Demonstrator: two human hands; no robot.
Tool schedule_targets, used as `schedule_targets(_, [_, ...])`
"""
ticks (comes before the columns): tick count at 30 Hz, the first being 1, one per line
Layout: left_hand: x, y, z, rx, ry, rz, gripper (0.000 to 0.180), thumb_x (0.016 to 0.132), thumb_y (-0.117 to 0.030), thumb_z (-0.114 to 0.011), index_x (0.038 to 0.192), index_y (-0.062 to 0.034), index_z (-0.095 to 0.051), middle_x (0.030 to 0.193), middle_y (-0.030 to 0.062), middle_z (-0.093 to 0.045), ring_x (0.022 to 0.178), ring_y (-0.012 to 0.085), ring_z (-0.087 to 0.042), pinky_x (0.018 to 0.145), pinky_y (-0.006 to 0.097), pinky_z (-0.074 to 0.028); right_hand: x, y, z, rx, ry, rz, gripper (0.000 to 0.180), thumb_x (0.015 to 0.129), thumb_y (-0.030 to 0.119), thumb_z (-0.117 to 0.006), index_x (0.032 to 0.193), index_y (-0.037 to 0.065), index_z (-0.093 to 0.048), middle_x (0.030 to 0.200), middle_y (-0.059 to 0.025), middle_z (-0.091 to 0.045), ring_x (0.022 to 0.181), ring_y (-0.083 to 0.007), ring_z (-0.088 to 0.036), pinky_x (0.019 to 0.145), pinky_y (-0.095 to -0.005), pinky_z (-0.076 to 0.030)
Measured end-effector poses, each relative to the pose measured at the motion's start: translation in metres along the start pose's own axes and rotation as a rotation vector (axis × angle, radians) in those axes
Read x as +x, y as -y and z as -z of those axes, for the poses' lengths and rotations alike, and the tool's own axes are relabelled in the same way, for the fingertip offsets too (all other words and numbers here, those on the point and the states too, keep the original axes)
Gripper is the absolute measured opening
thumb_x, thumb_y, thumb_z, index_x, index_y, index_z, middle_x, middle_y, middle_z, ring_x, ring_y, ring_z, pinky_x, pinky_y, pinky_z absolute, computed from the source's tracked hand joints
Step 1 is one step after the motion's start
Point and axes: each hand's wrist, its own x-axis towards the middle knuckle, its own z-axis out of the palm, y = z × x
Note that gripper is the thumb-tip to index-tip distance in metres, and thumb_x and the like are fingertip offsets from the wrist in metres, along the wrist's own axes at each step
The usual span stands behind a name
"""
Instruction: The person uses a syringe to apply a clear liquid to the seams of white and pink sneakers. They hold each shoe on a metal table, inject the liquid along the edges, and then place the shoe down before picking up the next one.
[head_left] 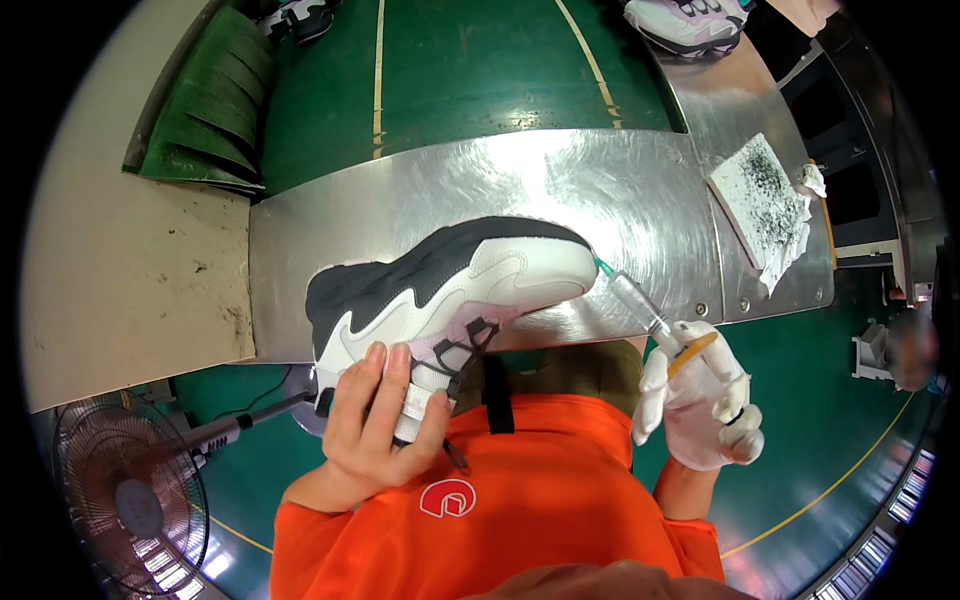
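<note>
A white, black and pale pink sneaker [470, 280] lies tilted over the near edge of the metal table, its dark sole facing away from me and its toe to the right. My bare left hand [375, 420] grips it around the tongue and laces. In a white glove, my right hand [700, 400] holds a clear syringe [638, 303] with an orange plunger end. The syringe's green needle tip meets the edge between sole and upper at the toe; whether it presses in cannot be seen.
A metal tabletop [630, 200] borders a green conveyor belt [480, 80]. On its right lies a black-speckled white pad [760, 195] with crumpled tissue. Another sneaker [690, 25] stands at the far right, and part of one [300, 18] shows far left. A floor fan [140, 505] stands lower left.
</note>
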Motion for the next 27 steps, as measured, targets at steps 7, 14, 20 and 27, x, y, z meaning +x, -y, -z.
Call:
schedule_targets(7, [0.038,0.027,0.014,-0.123,0.082,0.067,0.027,0.075,-0.012,-0.072,0.1,-0.0094,-0.063,0.111,0.0257,-0.065,0.092,0.0378,-0.066,0.07,0.038,-0.057,0.014,-0.011,0.001,-0.076,0.11,0.047,0.113,0.046,0.02,-0.092,0.134,-0.019,-0.034,0.11,-0.0315,-0.057,0.087,-0.0346,-0.064,0.067,-0.0381,-0.058])
schedule_targets(14, [0.078,0.058,0.022,-0.293,0.269,0.178,0.05,0.056,-0.007,-0.085,0.099,-0.0058,-0.06,0.113,0.0233,-0.065,0.096,0.0387,-0.066,0.078,0.04,-0.053,0.025,-0.029,0.016,-0.13,0.079,0.037,0.105,0.039,0.005,-0.085,0.13,-0.021,-0.039,0.108,-0.0286,-0.057,0.091,-0.0307,-0.062,0.077,-0.0373,-0.055])
schedule_targets(20, [0.104,0.092,-0.001,-0.535,0.355,0.27,0.048,0.057,-0.002,-0.082,0.1,-0.0003,-0.06,0.1,0.0176,-0.063,0.102,0.036,-0.066,0.085,0.039,-0.05,0.036,-0.047,0.021,-0.189,0.018,0.048,0.099,0.036,-0.002,-0.083,0.127,-0.016,-0.046,0.108,-0.0227,-0.061,0.089,-0.025,-0.062,0.082,-0.0348,-0.053])
schedule_targets(27, [0.125,0.114,-0.017,-0.677,0.479,0.462,0.051,0.059,-0.006,-0.084,0.101,0.001,-0.056,0.097,0.0124,-0.062,0.106,0.0292,-0.064,0.086,0.035,-0.048,0.049,-0.07,0.04,-0.215,0.182,0.176,0.095,0.044,0.004,-0.088,0.13,-0.007,-0.047,0.106,-0.0071,-0.061,0.083,-0.0158,-0.057,0.085,-0.0298,-0.052])
